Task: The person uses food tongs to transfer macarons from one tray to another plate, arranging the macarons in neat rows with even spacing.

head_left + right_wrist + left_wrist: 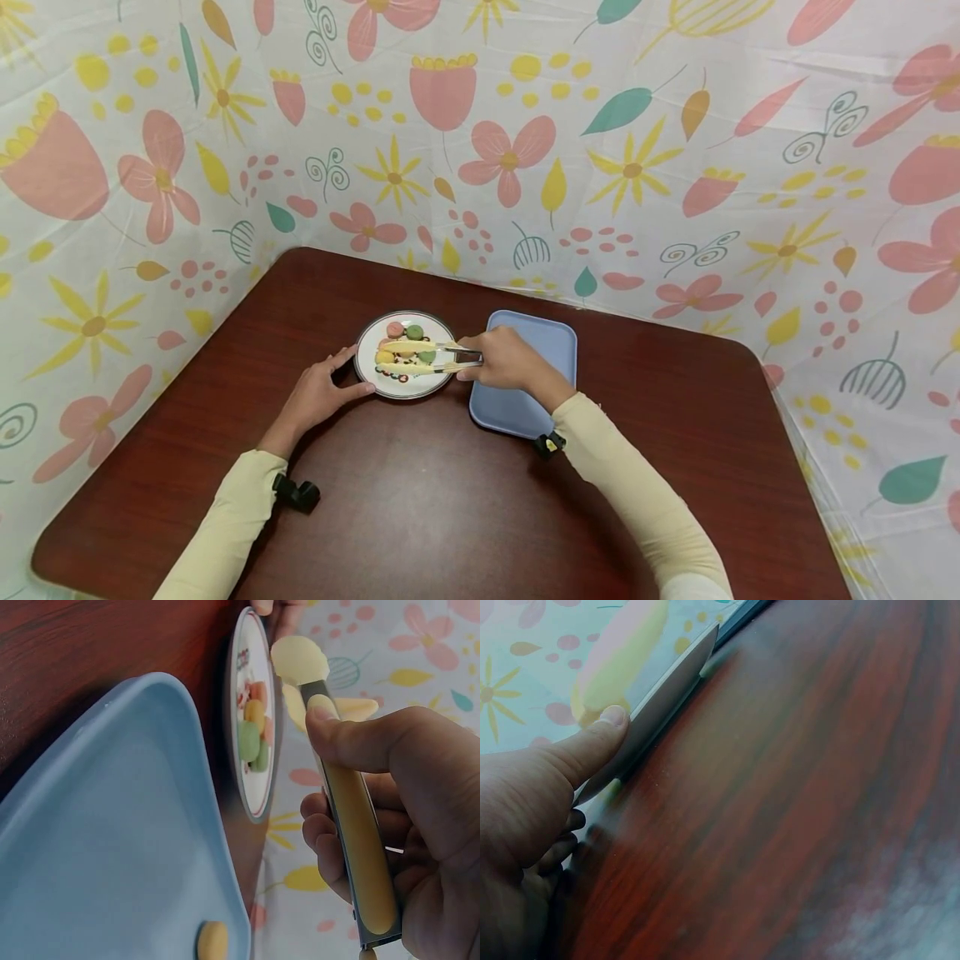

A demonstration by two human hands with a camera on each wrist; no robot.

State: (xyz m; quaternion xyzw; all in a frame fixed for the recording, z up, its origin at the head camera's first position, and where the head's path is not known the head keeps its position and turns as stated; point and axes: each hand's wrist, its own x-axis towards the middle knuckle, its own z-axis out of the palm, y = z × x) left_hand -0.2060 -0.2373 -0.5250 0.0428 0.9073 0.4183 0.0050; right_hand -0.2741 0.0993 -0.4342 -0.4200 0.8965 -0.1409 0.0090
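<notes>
White ceramic-looking plate (412, 389) carries the coloured macarons (255, 720). My left hand (318, 392) grips the plate's rim, thumb on top. My right hand (506, 358) is clamped on yellow tongs (356, 840), their tips parted above the plate. Right of the plate, on the table (660, 392), the blue tray (510, 408) holds one orange piece (214, 941).

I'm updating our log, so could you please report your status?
Left grip on plate rim. Right grip holding tongs over macarons, blue tray alongside. No obstruction visible.
</notes>
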